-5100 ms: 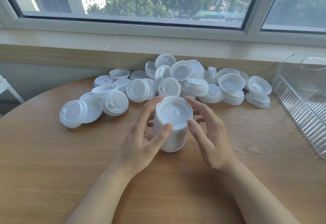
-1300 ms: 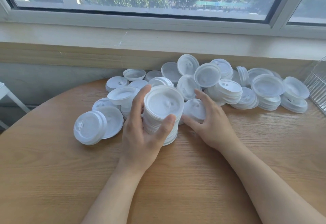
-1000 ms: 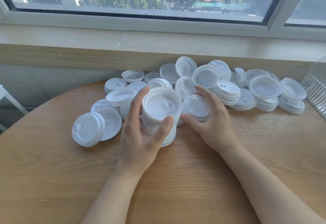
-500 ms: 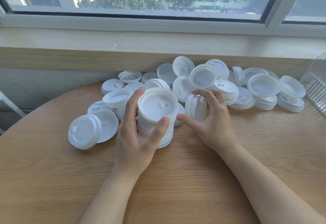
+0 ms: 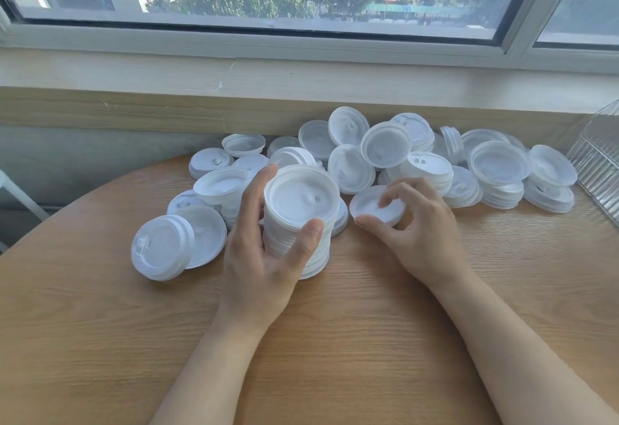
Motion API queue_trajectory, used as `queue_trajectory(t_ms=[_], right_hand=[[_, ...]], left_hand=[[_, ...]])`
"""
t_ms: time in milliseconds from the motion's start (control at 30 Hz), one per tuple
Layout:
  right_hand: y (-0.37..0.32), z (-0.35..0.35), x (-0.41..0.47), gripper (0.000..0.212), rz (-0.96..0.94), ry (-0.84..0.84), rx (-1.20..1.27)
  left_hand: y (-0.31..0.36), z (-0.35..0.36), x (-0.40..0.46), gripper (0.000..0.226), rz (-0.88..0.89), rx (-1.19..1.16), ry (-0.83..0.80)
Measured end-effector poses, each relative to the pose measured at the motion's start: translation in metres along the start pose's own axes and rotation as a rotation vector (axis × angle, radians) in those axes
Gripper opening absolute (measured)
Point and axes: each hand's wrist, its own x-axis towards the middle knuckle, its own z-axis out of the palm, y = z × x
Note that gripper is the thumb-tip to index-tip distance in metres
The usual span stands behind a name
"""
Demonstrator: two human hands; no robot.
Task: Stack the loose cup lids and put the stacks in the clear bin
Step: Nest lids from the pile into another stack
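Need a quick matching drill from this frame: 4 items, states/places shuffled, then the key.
Items
1. tall lid stack
2. single lid
3. clear bin
4. loose lids

States/places
A. at the right edge of the view, only partly in frame
B. piled along the wall under the window
C. gripped by the left hand, standing on the table
D. pinched by the right hand, just right of the stack

Pairs: 1-C, 2-D, 3-A, 4-B
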Motion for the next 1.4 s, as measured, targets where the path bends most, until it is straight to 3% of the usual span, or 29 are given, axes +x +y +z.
queue_trajectory(t_ms=[333,967,1400], right_hand=[[0.007,-0.008,-0.006,0.008,-0.161,-0.015,-0.233],[-0.004,-0.012,-0.002,0.009,-0.109,-0.105,-0.229],[-0.003,-0.011,0.001,0.012,-0.059,-0.143,-0.361]], left_hand=[[-0.001,0.000,0.000,0.070,0.015,0.009,0.016],[-0.001,-0.001,0.000,0.073,-0.008,0.024,0.010],[-0.003,0.000,0.001,0.073,-0.006,0.016,0.016]])
